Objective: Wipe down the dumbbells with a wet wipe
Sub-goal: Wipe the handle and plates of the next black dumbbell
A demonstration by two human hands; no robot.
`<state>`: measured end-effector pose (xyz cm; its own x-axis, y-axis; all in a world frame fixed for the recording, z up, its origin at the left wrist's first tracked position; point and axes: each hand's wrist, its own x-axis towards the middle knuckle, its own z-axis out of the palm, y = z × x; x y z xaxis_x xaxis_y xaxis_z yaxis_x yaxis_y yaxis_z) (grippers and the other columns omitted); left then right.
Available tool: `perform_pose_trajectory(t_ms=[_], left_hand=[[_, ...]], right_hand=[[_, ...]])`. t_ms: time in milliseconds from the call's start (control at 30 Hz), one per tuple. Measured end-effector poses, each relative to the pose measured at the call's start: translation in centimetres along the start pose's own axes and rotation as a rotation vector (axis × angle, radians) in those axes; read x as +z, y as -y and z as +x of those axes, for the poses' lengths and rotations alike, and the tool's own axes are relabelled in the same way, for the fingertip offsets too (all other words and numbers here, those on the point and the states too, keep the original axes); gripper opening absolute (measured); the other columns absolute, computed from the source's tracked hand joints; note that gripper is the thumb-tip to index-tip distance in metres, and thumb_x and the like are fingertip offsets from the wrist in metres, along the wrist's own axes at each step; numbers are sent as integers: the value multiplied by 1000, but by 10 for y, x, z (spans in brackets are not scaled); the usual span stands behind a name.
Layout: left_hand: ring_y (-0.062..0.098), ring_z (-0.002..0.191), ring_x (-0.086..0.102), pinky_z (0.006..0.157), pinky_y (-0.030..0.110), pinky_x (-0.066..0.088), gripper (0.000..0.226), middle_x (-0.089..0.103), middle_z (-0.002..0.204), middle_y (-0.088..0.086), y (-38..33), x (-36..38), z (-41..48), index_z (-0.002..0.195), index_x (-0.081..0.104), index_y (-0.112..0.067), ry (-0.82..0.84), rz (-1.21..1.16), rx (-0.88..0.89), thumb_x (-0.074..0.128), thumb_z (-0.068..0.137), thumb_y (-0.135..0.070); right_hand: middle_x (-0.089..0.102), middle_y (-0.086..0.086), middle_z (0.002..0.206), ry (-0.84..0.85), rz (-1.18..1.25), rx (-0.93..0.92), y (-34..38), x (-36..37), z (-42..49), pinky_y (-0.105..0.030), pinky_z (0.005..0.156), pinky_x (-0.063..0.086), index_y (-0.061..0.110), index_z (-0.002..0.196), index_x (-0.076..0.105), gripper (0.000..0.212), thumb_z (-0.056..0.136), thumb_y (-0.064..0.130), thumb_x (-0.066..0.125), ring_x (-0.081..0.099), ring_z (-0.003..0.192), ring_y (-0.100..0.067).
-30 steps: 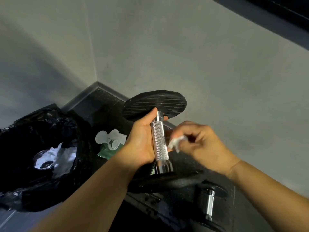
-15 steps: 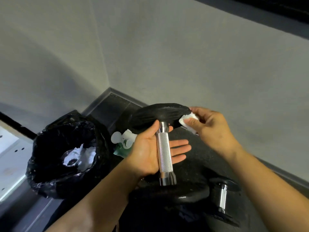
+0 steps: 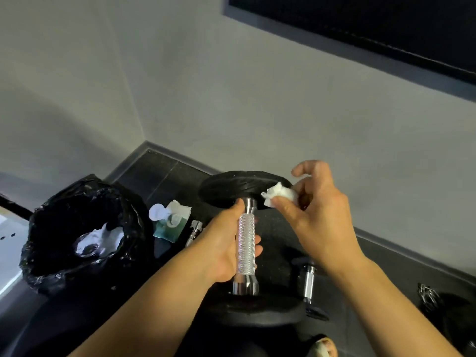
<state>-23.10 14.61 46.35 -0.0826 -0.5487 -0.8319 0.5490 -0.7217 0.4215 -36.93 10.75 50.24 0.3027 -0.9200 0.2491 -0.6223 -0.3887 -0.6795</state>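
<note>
Dumbbell point(image 3: 246, 243) held upright, the left hand's point(image 3: 221, 251) grip closed round its knurled handle; the right hand point(image 3: 319, 215) pinches a crumpled wet wipe point(image 3: 279, 195) at the upper plate's rim. Wiping appears mid-course: the second dumbbell point(image 3: 308, 280), on the floor, probably remains.

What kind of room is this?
Probably a gym corner: the left hand holds a dumbbell, the right hand a wet wipe, another dumbbell sits on the dark speckled floor.

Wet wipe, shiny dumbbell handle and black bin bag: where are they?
wet wipe point(image 3: 281, 195), head view, on its crumpled white middle.
dumbbell handle point(image 3: 246, 243), head view, on the knurled metal grip.
bin bag point(image 3: 49, 280), head view, on its black front wall.
</note>
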Motion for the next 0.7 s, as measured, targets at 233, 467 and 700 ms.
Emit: perform_pose_trajectory(t_ms=[233,467,700], left_hand=[[22,90,59,77,38,47,56,63,118,9,8,27,-30,126,61,-16,83,-84,56,45,91,-57],[20,79,59,76,34,48,45,67,90,10,7,45,-53,112,66,-10,207,-164,140,48,93,-47],[32,102,61,81,38,50,55,64,113,19,12,55,-66,114,64,-7,159,-94,146,50,90,-54]], right_hand=[[49,5,89,-65,-121,-221,2,-12,-24,-25,54,48,13,88,70,12,77,16,76,51,64,-11],[54,3,89,152,-149,-455,0,-39,-27,-26,57,50,11,99,73,26,93,26,53,55,69,-12],[58,22,97,620,165,-375,0,-73,-53,-13,78,47,19,104,75,28,83,3,68,61,90,-1]])
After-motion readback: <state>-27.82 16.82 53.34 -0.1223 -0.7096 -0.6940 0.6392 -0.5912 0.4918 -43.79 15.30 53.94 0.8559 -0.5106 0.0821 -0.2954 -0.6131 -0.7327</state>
